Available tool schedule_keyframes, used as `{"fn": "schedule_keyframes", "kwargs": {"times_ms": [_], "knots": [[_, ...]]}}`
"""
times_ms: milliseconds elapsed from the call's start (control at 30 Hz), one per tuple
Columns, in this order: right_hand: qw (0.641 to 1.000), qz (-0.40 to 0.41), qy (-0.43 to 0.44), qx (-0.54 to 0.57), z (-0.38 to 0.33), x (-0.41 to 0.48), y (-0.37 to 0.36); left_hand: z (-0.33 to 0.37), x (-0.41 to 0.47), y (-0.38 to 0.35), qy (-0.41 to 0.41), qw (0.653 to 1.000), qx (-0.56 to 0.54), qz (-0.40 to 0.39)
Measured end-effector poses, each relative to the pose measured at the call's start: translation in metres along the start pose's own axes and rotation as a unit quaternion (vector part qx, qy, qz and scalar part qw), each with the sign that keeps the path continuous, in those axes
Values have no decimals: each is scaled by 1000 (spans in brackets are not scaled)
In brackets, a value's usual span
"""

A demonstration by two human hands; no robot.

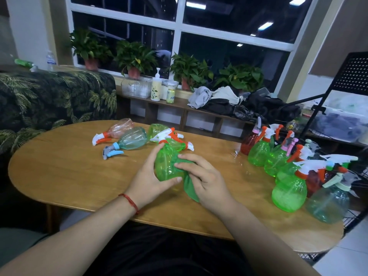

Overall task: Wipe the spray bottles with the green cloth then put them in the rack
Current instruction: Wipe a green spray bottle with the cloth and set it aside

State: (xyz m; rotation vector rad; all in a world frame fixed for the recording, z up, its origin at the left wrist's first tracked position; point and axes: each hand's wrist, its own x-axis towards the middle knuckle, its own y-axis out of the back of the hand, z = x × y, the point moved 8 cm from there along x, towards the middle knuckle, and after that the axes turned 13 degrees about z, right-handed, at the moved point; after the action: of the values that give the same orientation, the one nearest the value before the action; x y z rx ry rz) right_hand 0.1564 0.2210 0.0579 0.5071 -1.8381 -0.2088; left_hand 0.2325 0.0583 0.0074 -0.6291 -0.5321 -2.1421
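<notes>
Wiping is under way on one green spray bottle (166, 168), held just above the middle of the wooden table (79, 176). The left hand (147, 182) grips the bottle's body, fingers curled over the top and thumb beneath. The right hand (205, 180) pinches the green cloth (190, 189) and presses it against the bottle's right side, with a tail of cloth hanging down toward the tabletop.

Judging by how things lie, the job looks to be somewhere past its middle. Behind the hands, a small group lies on its side and seems to wait its turn: a pink bottle (120, 128), a pale blue bottle (133, 139) and another green bottle (156, 130), with at least one more trigger head tangled among them.

Along the table's right edge stands a crowded row of upright bottles (258, 153), mostly green with a red one (248, 144) at the far end and a bluish one nearest. These appear to be the finished lot. The black rack (316, 114) rises just beside them, but whether the outermost bottles sit in it or only on the table edge I cannot tell.

What is left, then, is this bottle, the few lying behind, and perhaps moving the row into the rack.
</notes>
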Motion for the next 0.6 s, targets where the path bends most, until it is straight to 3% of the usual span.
{"fn": "schedule_keyframes", "kwargs": {"times_ms": [133, 267, 367, 467, 600], "knots": [[970, 56, -203, 122, 25, 5, -5, 8, -5, -2, -25, 999, 15, -32], [859, 93, -404, 301, 49, -9, -22, 16, -9, -1, -44, 998, -1, -55], [797, 87, -457, 385, 48, -12, -31, 19, -11, -3, -55, 995, -10, -77], [784, 99, -467, 396, 48, -10, -32, 17, -11, -7, -42, 994, -19, -98], [812, 122, -456, 343, 58, -8, -27, 11, -8, -11, -28, 993, -2, -111]]}}
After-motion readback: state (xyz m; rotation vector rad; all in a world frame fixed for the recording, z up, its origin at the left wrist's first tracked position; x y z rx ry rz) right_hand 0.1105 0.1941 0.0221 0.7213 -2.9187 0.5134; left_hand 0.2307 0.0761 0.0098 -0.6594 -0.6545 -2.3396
